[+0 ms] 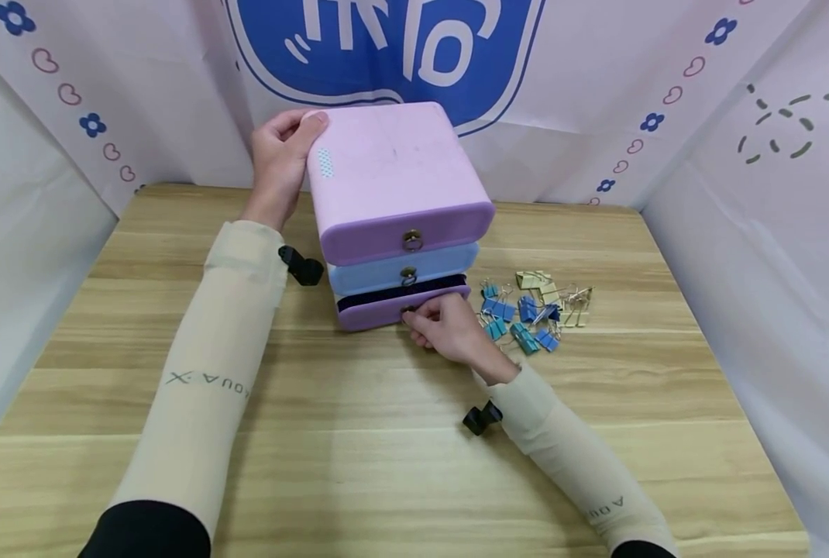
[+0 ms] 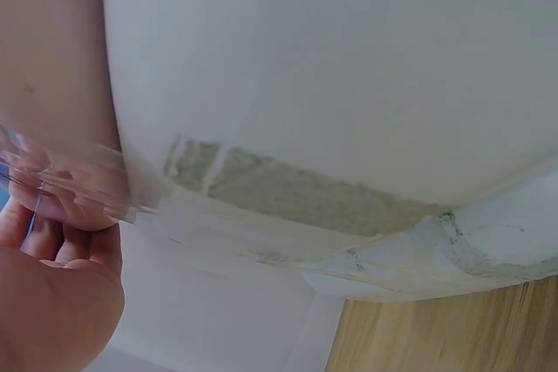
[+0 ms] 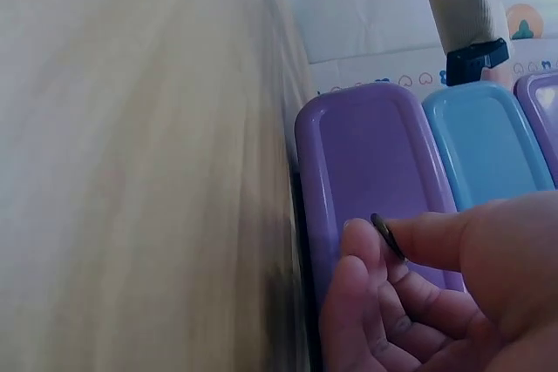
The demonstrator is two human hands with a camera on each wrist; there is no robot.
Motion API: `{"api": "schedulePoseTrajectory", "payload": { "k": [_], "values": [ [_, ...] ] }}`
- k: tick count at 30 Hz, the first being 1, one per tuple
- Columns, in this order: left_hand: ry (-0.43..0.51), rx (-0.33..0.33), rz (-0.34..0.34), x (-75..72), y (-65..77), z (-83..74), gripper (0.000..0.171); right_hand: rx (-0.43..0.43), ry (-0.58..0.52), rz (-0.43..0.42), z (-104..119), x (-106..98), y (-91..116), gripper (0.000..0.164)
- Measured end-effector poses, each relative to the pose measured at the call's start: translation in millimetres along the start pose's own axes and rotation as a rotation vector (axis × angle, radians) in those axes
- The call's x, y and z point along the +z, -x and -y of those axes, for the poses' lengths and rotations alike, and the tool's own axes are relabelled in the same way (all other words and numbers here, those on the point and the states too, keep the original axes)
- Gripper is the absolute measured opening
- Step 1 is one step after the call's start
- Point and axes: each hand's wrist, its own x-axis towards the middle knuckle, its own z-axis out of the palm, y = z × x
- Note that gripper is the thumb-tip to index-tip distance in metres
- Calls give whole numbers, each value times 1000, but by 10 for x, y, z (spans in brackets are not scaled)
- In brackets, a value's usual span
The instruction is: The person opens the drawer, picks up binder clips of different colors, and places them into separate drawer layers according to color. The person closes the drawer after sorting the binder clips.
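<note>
A three-tier desktop drawer box (image 1: pixel 393 159) with a pink casing stands at the back of the table. My left hand (image 1: pixel 278 159) grips its rear left top corner, thumb on top; in the left wrist view the fingers curl at its edge. Low at the front, my right hand (image 1: pixel 449 329) pinches the ring pull (image 3: pixel 384 234) of the purple bottom drawer (image 1: pixel 369 315). That drawer stands slightly out, showing a dark gap above its front. Above it are the closed blue middle drawer (image 1: pixel 369 274) and purple top drawer (image 1: pixel 366 245).
Several binder clips (image 1: pixel 524 339) in blue, teal and pale yellow lie in a loose pile right of the box, close to my right hand. A printed cloth (image 1: pixel 561 101) hangs behind the wooden table (image 1: pixel 303 465).
</note>
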Motion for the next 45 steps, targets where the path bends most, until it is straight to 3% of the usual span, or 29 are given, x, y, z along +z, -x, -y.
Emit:
{"api": "schedulePoseTrajectory", "payload": {
  "k": [15, 23, 45],
  "values": [
    [-18, -13, 0, 0, -1, -11, 26, -19, 119, -57, -14, 55, 203, 30],
    [-18, -16, -2, 1, 4, -18, 25, 1, 187, -42, 8, 62, 307, 33],
    [-17, -25, -2, 4, -28, -1, 24, -18, 175, 0, -21, 58, 615, 30]
  ]
}}
